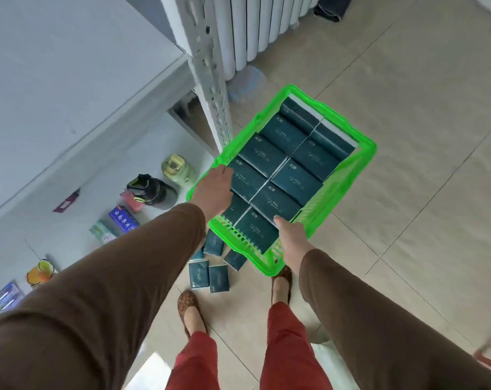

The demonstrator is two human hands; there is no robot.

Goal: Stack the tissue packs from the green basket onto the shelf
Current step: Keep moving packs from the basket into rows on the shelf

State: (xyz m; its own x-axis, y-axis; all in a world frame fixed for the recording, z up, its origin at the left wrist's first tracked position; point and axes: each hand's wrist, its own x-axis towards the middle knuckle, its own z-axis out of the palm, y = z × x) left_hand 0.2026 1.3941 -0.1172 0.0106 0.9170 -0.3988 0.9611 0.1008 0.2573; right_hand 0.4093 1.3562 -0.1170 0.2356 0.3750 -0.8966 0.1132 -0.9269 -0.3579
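Both hands are holding a bright green slotted plastic basket (pixel 351 175) above the tiled floor (pixel 407 108), beside the white metal shelf (pixel 69 80). Left hand (pixel 214 190) and right hand (pixel 293 237) are grasping opposite rims, the grip apparently clenched. Dark teal tissue packs (pixel 292 175) are filling the basket; several more (pixel 213 266) are lying on the floor.

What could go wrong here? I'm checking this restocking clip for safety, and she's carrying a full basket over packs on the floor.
1. Loose tissue packs lie on the floor right by her feet, so she might step on one and slip.
2. The green basket is full and tilted, held only at its near end by the left hand and right hand; packs could slide out.
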